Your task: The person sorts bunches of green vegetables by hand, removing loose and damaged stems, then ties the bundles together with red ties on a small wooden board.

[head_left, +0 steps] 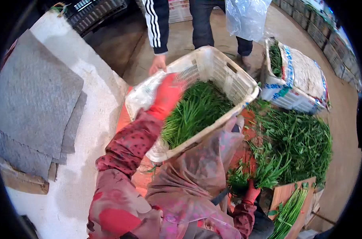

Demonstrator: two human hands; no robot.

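Note:
My left hand point(167, 95), in a red glove and blurred by motion, is over the near left side of a white plastic crate point(244, 85). Its fingers are smeared, beside clear plastic film point(145, 91) on the crate's edge. Long green stems and leaves point(197, 109) lie inside the crate. My right hand point(251, 193), also red-gloved, is low at the right, its fingers wrapped round a leafy green bunch point(268, 172). Next to it, cut green stems point(290, 211) rest on a wooden board point(282, 194).
Another person's hand point(158, 63) touches the crate's far left edge; clear plastic point(246, 18) hangs by that person's legs. A large heap of greens point(304, 143) lies at the right, below a wrapped crate point(294, 75). Grey sheets point(33, 99) lie on the left ledge.

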